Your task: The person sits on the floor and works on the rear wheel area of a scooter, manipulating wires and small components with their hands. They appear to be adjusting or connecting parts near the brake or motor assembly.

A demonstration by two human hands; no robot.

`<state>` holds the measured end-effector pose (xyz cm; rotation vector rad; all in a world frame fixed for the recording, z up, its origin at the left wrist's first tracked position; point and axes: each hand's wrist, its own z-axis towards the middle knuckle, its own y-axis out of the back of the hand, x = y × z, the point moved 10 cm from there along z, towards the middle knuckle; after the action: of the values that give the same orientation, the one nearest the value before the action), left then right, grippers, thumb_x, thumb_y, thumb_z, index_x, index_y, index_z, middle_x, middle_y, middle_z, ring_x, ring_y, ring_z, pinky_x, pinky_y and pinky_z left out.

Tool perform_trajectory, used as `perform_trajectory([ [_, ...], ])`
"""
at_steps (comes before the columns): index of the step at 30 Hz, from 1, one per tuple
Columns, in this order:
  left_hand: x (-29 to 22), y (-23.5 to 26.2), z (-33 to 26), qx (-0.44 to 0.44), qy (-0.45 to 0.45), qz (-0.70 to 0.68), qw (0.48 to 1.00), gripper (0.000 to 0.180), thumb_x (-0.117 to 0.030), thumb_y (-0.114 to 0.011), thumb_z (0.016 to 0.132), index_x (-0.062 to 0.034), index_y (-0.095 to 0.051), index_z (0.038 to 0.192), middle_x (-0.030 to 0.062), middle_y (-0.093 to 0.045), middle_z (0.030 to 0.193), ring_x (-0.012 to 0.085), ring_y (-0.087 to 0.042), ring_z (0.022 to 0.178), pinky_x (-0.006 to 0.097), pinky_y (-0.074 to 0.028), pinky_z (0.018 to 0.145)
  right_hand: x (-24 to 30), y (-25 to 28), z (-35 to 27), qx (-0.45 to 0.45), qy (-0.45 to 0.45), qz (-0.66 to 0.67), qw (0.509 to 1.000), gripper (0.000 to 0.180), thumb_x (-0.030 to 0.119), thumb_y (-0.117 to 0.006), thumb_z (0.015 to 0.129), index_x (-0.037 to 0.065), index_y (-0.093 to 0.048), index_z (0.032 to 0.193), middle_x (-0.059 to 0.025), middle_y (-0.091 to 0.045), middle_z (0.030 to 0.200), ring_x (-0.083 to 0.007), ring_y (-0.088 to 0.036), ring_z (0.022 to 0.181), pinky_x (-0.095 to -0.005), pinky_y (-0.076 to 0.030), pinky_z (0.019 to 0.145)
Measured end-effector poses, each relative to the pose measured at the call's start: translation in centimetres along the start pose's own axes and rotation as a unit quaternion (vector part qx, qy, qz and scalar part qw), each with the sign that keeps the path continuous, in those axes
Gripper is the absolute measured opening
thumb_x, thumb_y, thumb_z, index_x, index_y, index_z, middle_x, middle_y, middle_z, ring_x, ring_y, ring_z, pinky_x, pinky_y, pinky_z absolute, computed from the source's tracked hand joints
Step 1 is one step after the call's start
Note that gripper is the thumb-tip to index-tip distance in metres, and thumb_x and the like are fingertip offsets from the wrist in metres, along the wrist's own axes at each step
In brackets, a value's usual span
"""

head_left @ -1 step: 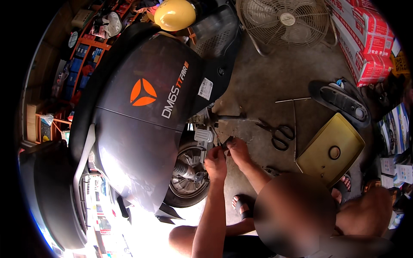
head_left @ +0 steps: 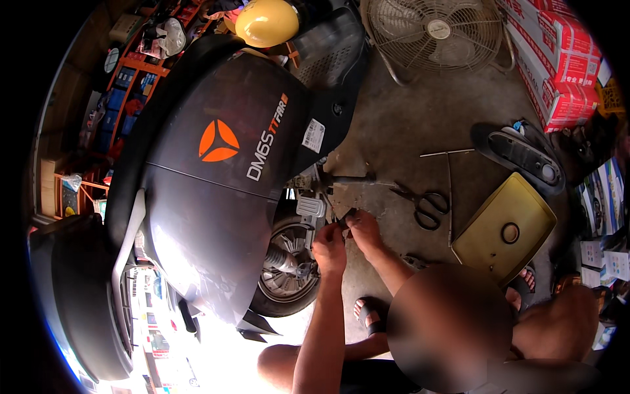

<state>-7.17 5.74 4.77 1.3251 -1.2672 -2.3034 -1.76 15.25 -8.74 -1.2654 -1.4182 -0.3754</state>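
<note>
Beside the rear wheel (head_left: pixel 286 282) of a dark grey scooter (head_left: pixel 216 177), my two hands work close together. My left hand (head_left: pixel 329 249) is closed in a pinch, and whatever its fingertips hold is too small to make out. Just to its right, my right hand (head_left: pixel 364 231) closes on a small dark part (head_left: pixel 350 215), mostly covered by the fingers. A ribbed metal footrest (head_left: pixel 311 207) lies just beyond my left hand. Near the wheel's hub shows a shock absorber (head_left: pixel 281 258).
On the floor to the right lie black-handled scissors (head_left: pixel 428 207), a T-handle wrench (head_left: pixel 450 190) and a dark oval cover (head_left: pixel 525 157). A yellow tray (head_left: pixel 479 240) carries a ring (head_left: pixel 510 232) and small pieces. A floor fan (head_left: pixel 436 29) and red-white cartons (head_left: pixel 558 65) stand farther off.
</note>
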Motion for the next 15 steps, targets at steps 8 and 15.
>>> perform_trajectory([
  [8,1.8,-1.5,0.8,0.026,0.064,-0.06,0.996,0.022,-0.013,-0.07,0.082,0.0,-0.071,0.1,0.0085,-0.072,0.088,0.0134,-0.066,0.079,0.027,-0.051,0.074,1.7,1.6,-0.2,-0.055,0.065,-0.035,0.996,0.02,0.017,-0.064,0.081,-0.001,-0.062,0.071,-0.0128,-0.065,0.064,-0.024,-0.064,0.056,-0.0354,-0.05,0.051],
  [15,1.5,-0.9,0.8,0.017,0.068,0.02,0.997,0.026,-0.023,-0.071,0.081,-0.0017,-0.072,0.096,0.0079,-0.072,0.081,0.0141,-0.066,0.076,0.028,-0.051,0.073,1.7,1.0,-1.7,0.006,-0.068,0.102,0.992,0.012,0.009,-0.061,0.081,0.002,-0.057,0.073,-0.0077,-0.062,0.068,-0.0139,-0.057,0.057,-0.028,-0.044,0.048],
])
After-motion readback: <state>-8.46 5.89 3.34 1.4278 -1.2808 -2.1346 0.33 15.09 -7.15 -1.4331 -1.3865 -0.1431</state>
